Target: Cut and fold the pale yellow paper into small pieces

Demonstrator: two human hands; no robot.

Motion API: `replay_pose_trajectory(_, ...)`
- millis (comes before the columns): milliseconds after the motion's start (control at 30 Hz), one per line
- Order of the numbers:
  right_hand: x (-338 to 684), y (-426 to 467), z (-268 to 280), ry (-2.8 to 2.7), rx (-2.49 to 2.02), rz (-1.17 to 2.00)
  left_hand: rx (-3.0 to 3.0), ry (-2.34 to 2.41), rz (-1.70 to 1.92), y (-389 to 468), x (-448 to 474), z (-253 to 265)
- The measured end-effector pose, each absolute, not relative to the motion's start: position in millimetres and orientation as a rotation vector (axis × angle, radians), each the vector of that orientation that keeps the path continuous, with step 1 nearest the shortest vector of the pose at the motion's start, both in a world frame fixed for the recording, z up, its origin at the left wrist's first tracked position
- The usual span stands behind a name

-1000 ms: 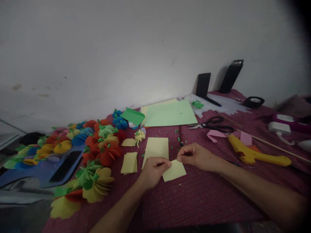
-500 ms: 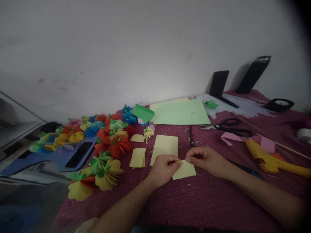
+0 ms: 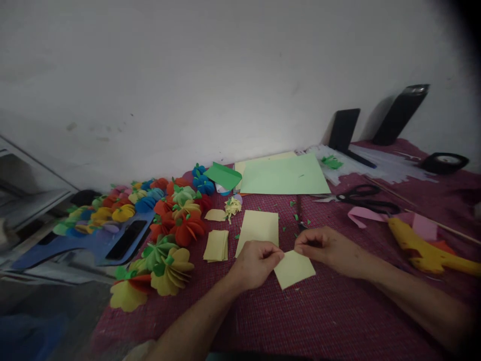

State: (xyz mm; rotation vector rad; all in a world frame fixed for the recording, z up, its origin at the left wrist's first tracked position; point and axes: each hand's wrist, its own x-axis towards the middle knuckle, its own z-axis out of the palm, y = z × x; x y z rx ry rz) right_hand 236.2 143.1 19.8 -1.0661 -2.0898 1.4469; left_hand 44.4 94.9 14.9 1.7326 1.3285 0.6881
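Observation:
Between my two hands is a small pale yellow piece of paper (image 3: 295,271), tilted toward me above the cloth. My left hand (image 3: 259,263) pinches its upper left corner between thumb and forefinger. My right hand (image 3: 319,248) has the upper right corner pinched the same way. Just behind lies a larger pale yellow sheet (image 3: 259,228), partly covered by my left hand. To its left are a stack of small yellow paper pieces (image 3: 216,245), a yellow piece with a curved edge (image 3: 215,215) and a heap of yellow paper shreds (image 3: 233,205).
Colourful paper pumpkins and flowers (image 3: 188,228) crowd the left side. Light green sheets (image 3: 283,175) lie at the back. To the right are black-handled scissors (image 3: 361,198), a yellow glue gun (image 3: 417,248), pink paper strips (image 3: 366,215), glue sticks (image 3: 391,163) and tape (image 3: 445,163).
The small yellow paper has turned and tilted, showing more of its face. Both hands still pinch its upper corners and sit slightly farther right; the whole view has shifted a little.

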Motion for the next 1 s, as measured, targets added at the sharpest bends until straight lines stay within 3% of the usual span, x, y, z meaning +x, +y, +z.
replay_pose_trajectory(433, 242, 149, 30, -2.012, -1.064, 1.432, 1.577, 1.416, 0.869, 102, 33, 24)
replay_pose_trajectory(800, 238, 147, 18, -2.041, -1.074, 1.45, 1.651, 1.292, 0.66, 97, 45, 13)
replay_pose_trajectory(1000, 245, 155, 28, -1.986, -1.114, 1.292, 1.649, 1.322, 0.702, 99, 39, 12)
